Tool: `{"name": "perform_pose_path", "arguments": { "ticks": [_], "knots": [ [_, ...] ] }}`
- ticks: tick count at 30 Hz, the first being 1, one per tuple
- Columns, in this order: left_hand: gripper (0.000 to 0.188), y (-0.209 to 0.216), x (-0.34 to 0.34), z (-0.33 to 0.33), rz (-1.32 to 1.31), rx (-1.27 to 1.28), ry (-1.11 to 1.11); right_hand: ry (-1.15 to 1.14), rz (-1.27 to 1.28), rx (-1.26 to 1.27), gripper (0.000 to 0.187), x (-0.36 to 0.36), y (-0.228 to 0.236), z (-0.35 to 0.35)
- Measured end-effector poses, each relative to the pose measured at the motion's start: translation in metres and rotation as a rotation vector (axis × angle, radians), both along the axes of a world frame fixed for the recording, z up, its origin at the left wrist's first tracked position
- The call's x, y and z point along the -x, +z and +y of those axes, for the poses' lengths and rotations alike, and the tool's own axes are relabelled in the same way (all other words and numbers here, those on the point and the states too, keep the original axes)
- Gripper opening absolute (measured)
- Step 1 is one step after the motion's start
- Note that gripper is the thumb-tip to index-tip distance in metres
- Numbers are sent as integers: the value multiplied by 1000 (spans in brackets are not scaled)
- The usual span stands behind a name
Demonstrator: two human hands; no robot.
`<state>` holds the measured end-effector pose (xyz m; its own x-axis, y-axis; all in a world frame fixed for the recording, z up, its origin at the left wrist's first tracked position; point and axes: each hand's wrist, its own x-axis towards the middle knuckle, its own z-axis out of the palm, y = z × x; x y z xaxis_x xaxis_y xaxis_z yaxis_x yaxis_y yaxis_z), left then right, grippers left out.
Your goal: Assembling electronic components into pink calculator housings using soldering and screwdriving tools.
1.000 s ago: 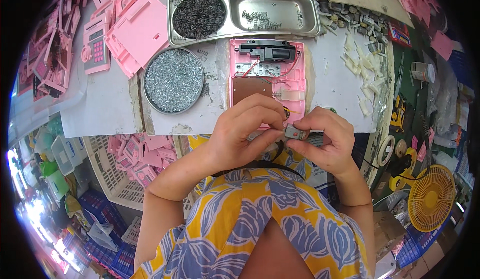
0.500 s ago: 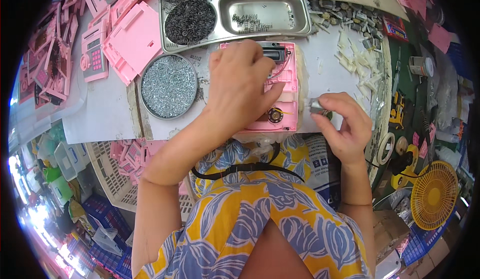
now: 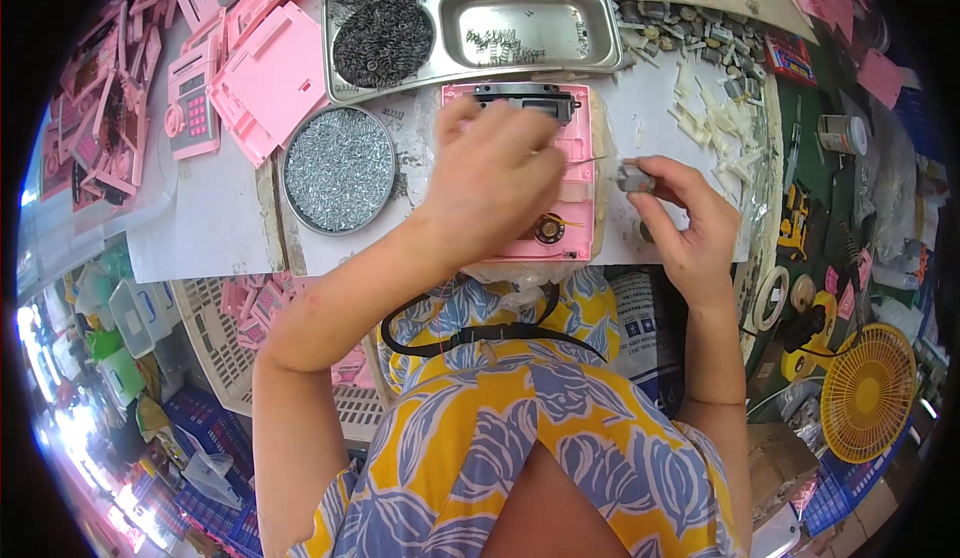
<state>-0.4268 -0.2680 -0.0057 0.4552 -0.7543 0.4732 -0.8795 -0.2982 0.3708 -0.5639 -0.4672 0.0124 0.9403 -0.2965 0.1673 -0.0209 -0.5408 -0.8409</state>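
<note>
A small silver motor [image 3: 634,179] is pinched between the thumb and forefinger of my right hand [image 3: 690,213], just right of a pink plastic casing [image 3: 583,243]. Over the casing's middle, my left hand [image 3: 500,173] is curled closed and slightly blurred, hiding much of the inside. From beside its fingers a thin wire [image 3: 590,161] runs toward the motor; whether the fingers grip it is hidden. Inside the casing show a dark display module [image 3: 545,101] at the far end and a round speaker [image 3: 549,228] at the near end.
A round tin of small screws [image 3: 340,170] stands left of the casing. Behind it lies a metal tray [image 3: 440,78] of dark springs. More motors [image 3: 690,33] and white plastic pieces [image 3: 710,123] are heaped at the back right. Pink casings [image 3: 270,83] pile up at left.
My left hand has curled its fingers closed and shifted slightly toward me over the casing. My right hand has raised the motor slightly away from me, turning it.
</note>
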Motion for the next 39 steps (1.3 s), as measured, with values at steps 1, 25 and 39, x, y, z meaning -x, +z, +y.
{"name": "perform_pose_path", "arguments": {
  "ticks": [1,25,39],
  "knots": [
    [14,-1,-1,14,97,93,-12,59,-33,92,26,-7,-1,-1],
    [12,1,-21,19,525,375,101,234,-117,524,23,-68,0,34],
    [23,-10,-2,15,249,41,135,165,-158,386,12,-68,-22,41]
  ]
}}
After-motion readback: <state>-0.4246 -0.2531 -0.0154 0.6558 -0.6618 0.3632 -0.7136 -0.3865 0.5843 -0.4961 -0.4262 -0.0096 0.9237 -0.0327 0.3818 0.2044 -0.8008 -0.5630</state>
